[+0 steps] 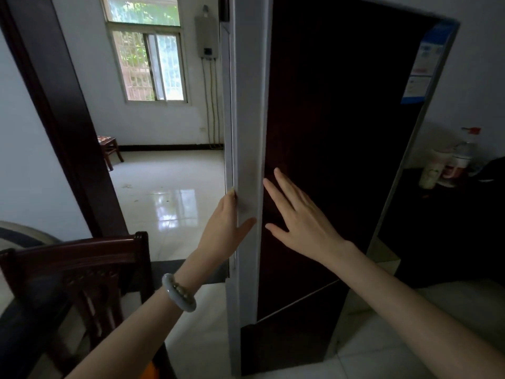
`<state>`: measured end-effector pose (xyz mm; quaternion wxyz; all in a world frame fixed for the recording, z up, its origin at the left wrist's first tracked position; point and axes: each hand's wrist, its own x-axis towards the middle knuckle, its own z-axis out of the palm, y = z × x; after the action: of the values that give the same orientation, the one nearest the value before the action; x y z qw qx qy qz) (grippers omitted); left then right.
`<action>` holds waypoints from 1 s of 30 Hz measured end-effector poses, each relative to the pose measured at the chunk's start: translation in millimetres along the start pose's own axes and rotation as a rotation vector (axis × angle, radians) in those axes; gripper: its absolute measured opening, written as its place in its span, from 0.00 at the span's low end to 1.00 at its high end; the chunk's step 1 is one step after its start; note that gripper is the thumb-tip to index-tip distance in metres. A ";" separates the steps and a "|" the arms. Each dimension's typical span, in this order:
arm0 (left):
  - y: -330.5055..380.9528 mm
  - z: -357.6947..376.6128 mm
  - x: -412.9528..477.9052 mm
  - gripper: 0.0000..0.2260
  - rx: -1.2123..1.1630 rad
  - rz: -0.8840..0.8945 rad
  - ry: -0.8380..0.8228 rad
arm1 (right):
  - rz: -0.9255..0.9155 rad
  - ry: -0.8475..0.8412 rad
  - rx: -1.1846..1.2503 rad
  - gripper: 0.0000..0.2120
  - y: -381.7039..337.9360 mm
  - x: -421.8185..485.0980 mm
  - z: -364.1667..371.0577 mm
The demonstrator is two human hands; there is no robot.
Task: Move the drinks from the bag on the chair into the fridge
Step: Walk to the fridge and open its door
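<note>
A tall dark fridge [341, 119] stands in front of me, its upper door [248, 105] seen edge-on as a pale strip. My left hand [228, 222] grips that edge, fingers wrapped behind it and thumb on the front. My right hand [297, 214] lies flat with spread fingers on the dark door face, just right of the edge. A dark wooden chair [82, 269] stands at the lower left. A bit of orange [151, 372] shows below the chair; no drinks are visible.
A doorway [62, 119] on the left opens onto a tiled room with a window and a small stool [109, 149]. At the right, a dark counter [451, 201] carries cups and a bottle [464, 151]. A blue sticker [423, 64] sits on the fridge side.
</note>
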<state>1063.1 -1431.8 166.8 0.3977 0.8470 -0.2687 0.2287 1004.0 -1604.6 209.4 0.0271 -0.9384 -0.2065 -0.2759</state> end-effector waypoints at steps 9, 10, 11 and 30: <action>62.7 30.3 -88.0 0.41 -0.061 0.192 -0.169 | -0.196 0.069 -0.186 0.29 -13.4 -99.8 -67.2; 72.1 34.2 -96.6 0.40 -0.085 0.212 -0.184 | -0.198 0.062 -0.200 0.30 -14.8 -109.7 -72.5; 81.5 38.1 -103.4 0.39 -0.103 0.235 -0.195 | -0.200 0.059 -0.217 0.30 -16.4 -119.7 -76.4; 168.5 153.2 -110.2 0.36 0.230 0.614 -0.173 | 0.313 -0.061 -0.656 0.32 44.4 -300.5 -110.4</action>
<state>899.6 -1614.6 104.6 0.1879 0.7820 -0.5165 0.2939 736.8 -1775.3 146.7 -0.2397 -0.9252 0.0384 -0.2918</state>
